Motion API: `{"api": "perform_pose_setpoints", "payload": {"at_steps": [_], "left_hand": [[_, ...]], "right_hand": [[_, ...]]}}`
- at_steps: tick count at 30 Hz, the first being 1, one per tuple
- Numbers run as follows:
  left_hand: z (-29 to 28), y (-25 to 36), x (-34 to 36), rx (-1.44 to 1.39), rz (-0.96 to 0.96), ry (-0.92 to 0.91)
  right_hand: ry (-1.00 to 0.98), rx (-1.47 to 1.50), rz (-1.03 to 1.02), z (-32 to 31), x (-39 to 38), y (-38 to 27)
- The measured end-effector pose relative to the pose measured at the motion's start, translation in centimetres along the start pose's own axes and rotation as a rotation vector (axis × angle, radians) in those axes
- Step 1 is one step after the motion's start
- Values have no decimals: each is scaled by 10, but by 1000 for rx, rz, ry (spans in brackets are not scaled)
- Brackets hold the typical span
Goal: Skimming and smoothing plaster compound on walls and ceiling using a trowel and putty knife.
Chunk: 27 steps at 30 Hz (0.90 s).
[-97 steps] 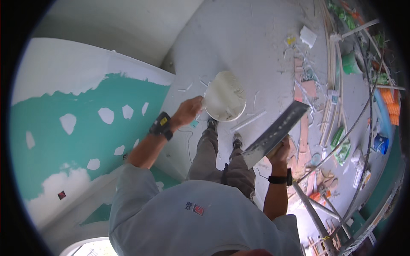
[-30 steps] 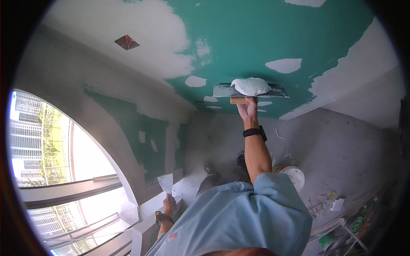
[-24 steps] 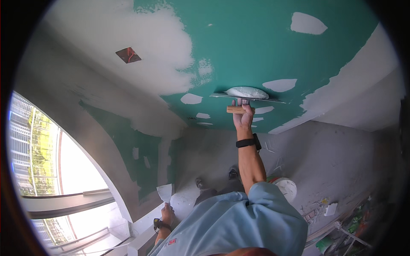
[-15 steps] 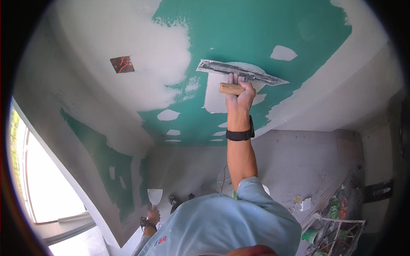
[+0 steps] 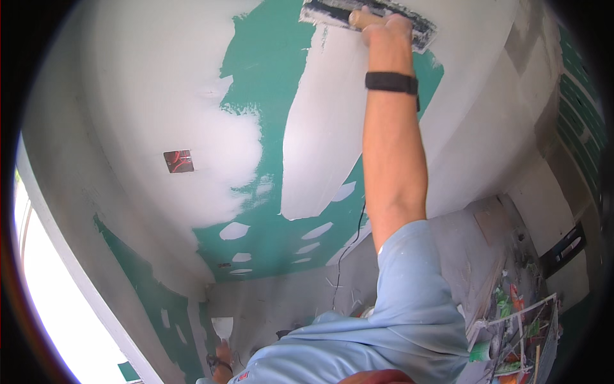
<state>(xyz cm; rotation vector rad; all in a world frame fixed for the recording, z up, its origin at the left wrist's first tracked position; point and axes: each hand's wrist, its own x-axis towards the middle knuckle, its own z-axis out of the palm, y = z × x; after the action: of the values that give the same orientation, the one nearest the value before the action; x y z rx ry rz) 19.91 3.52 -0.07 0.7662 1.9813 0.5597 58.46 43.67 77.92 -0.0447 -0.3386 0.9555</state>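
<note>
My right hand [image 5: 390,27] is raised high on the wall, closed round the wooden handle of a long plastering trowel [image 5: 326,11]. The trowel's blade, smeared with compound, lies against the green drywall [image 5: 265,70]. Below the blade runs a broad white band of wet-looking compound [image 5: 323,121], and my right forearm crosses in front of its right side. Low on the left, my left hand [image 5: 222,354] grips a putty knife [image 5: 222,328] with a pale, flared blade pointing up. The fingers of that hand show only in part.
An open electrical box [image 5: 178,161] with red wires is set in the white-coated wall. White patches [image 5: 235,231] dot the lower green board. A dark cable [image 5: 340,262] hangs near my right sleeve. Debris [image 5: 511,336] lies lower right. A bright opening [image 5: 57,288] is at left.
My right hand has swept the trowel up the wall, leaving a longer white band on the green board. The view has shifted upward; my left hand still holds the putty knife low down.
</note>
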Motion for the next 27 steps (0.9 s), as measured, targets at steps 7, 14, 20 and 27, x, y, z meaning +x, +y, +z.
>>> {"api": "perform_pose_setpoints", "payload": {"at_steps": [7, 14, 20, 27], "left_hand": [[37, -16, -4, -233, -207, 107], [31, 7, -80, -148, -177, -32], [38, 19, -73, -132, -165, -68], [54, -23, 2, -50, -67, -65]], "right_hand": [[-421, 75, 78, 122, 53, -70], [-587, -600, -323, 74, 48, -180], [-735, -2210, -870, 44, -28, -152], [-944, -2598, -1172, 76, -7, -91]]}}
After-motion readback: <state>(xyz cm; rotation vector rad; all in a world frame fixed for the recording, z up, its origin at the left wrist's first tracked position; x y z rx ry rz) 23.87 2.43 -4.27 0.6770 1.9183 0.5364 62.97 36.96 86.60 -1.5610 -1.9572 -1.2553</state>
